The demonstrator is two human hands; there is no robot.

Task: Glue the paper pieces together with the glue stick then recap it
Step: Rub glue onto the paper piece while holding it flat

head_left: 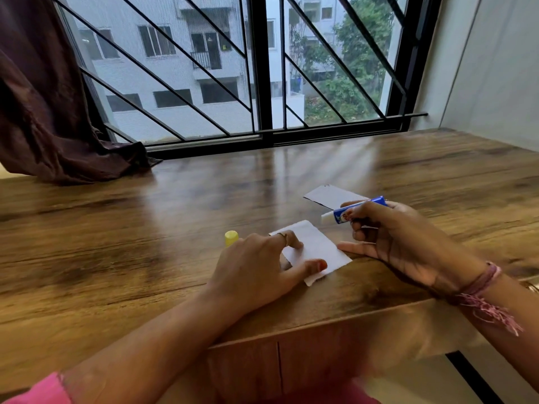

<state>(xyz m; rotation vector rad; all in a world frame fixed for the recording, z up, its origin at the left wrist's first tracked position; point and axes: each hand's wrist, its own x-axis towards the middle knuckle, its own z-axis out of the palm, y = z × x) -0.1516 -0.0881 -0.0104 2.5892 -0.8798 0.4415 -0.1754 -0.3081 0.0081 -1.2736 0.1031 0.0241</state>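
My left hand [256, 265] presses flat on the flimsy white paper piece [316, 250] near the table [145, 228] edge, my right hand [396, 237] grips the light, rigid uncapped glue stick [354, 209] mid-barrel, yellow cap [231, 238] beside, second paper piece [329, 196] behind.

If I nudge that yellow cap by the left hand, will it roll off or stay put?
The yellow cap looks small and round, so it is probably light and would skid easily on the glossy table. It seems to stand on end; knocked onto its side, it could roll.
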